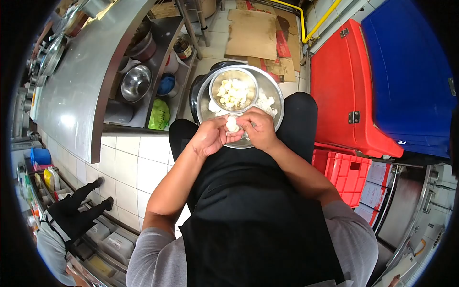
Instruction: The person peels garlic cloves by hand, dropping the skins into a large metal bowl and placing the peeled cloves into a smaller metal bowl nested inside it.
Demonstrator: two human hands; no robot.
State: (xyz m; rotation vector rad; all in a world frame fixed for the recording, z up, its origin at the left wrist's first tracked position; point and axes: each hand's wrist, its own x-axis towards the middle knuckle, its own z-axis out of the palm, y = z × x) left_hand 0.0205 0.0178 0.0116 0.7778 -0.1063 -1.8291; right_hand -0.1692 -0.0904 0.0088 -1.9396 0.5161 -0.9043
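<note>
Both hands meet over a large steel bowl (273,91) resting on my lap. My left hand (211,135) and my right hand (260,128) pinch a small white garlic bulb (232,124) between their fingertips. Inside the large bowl sits a smaller steel bowl (214,86) filled with pale peeled cloves (233,93). White garlic pieces and skins (266,103) lie in the large bowl beside it. I wear a black apron over a grey shirt.
A steel counter (81,86) curves at left, with bowls (136,82) and a green bag (159,115) on shelves under it. A red cooler (344,91), blue cooler (411,71) and red crate (345,172) stand right. Cardboard (252,33) covers the floor ahead. Another person (67,220) stands lower left.
</note>
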